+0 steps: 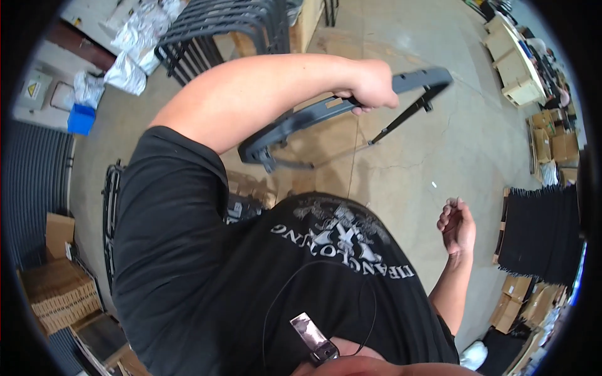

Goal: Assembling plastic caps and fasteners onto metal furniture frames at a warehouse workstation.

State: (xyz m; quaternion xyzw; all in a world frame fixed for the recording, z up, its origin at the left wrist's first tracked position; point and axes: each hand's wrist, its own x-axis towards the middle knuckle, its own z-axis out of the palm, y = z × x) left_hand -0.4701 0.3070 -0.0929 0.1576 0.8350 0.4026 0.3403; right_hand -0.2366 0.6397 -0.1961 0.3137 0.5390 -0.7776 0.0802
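My left arm reaches across in front of me. Its hand (374, 84) is closed round the upper bar of a black rectangular metal frame (323, 111). Tilted, the frame hangs above the concrete floor, its right end higher than its left, with brackets at the corners. The forearm and fist cover part of the near bar. At the right, my right hand (456, 227) hangs apart from the frame, palm partly turned up, fingers loosely curled with nothing visible in them.
Dark tubular frames (222, 31) stand stacked at the far left, near silvery bags (127, 72) and a blue bin (81, 119). Cardboard boxes (59, 288) lie at left. A black stack (542, 235) and a wooden bench (517, 69) are at right.
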